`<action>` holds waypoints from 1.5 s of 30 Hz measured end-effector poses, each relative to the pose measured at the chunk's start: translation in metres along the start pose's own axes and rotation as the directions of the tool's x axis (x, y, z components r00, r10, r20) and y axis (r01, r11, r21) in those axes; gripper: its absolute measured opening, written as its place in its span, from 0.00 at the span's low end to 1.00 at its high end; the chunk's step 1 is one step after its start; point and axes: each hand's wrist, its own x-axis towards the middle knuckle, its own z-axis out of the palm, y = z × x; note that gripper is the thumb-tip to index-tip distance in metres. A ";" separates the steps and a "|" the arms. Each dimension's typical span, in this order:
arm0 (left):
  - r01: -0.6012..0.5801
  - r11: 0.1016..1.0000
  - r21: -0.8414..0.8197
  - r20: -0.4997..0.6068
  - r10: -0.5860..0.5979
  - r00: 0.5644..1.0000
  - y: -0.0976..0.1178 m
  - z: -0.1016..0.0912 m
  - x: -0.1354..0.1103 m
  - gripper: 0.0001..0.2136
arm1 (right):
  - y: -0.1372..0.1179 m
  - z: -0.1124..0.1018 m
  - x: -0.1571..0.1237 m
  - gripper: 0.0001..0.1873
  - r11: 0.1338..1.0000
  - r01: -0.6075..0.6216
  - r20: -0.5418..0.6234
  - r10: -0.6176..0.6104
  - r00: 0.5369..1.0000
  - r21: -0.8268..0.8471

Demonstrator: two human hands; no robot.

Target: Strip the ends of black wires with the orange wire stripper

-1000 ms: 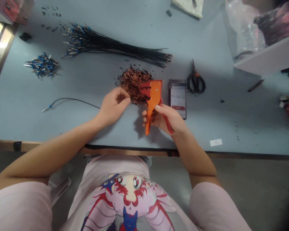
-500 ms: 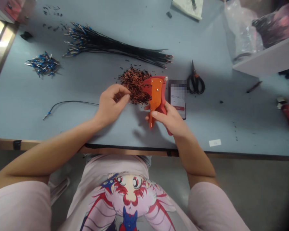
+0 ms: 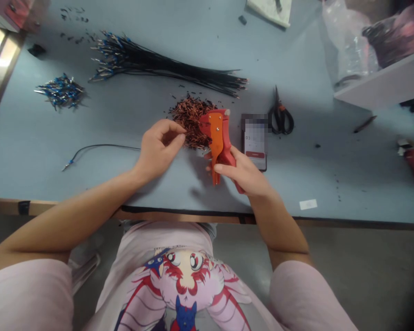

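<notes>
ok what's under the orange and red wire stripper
Beneath the wire stripper, the copper-coloured scrap pile shows left of its head; whatever the head covers is hidden. The right hand holds it, fingers curled behind the handle, mostly out of sight.

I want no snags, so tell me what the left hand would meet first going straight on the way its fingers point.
Probably the pile of copper-coloured clippings, just ahead of the left hand. Depth is unclear: if it passed above the pile, the orange-and-red wire stripper would likely come first.

A thin black wire (image 3: 105, 145) curves left of an orange-red hand tool (image 3: 216, 139).
</notes>
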 end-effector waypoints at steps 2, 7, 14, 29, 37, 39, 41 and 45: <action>-0.005 1.000 0.012 0.001 0.005 1.000 0.000 0.000 0.000 0.03 | -0.004 0.002 -0.001 0.27 0.990 -0.094 0.054 0.089 0.995 0.107; -0.047 0.999 0.009 -0.012 0.047 0.999 -0.001 0.000 0.000 0.02 | -0.008 0.004 -0.001 0.26 0.953 -0.113 0.102 0.088 0.991 0.282; -0.193 0.980 -0.046 -0.216 0.179 0.960 -0.003 -0.009 0.009 0.09 | -0.004 0.004 0.000 0.22 0.982 -0.181 0.150 0.171 0.974 0.052; -0.306 0.952 -0.002 -0.186 0.300 0.936 0.004 -0.005 0.004 0.08 | -0.002 -0.002 0.001 0.28 0.987 -0.101 0.241 0.069 0.968 0.126; -0.462 0.885 0.062 -0.068 0.466 0.882 0.017 -0.009 -0.003 0.05 | -0.003 -0.006 -0.003 0.28 0.991 -0.012 0.310 -0.029 0.950 0.132; -0.426 0.900 0.086 -0.047 0.431 0.901 0.017 -0.009 -0.003 0.05 | -0.004 -0.005 -0.003 0.28 0.991 -0.024 0.303 -0.016 0.953 0.130; -0.444 0.891 0.092 -0.051 0.449 0.892 0.017 -0.009 -0.003 0.04 | -0.005 -0.004 -0.004 0.27 0.990 -0.033 0.295 -0.009 0.956 0.137; -0.486 0.870 0.083 -0.059 0.491 0.869 0.016 -0.007 -0.001 0.04 | -0.003 -0.002 -0.003 0.23 0.982 -0.046 0.280 -0.007 0.960 0.181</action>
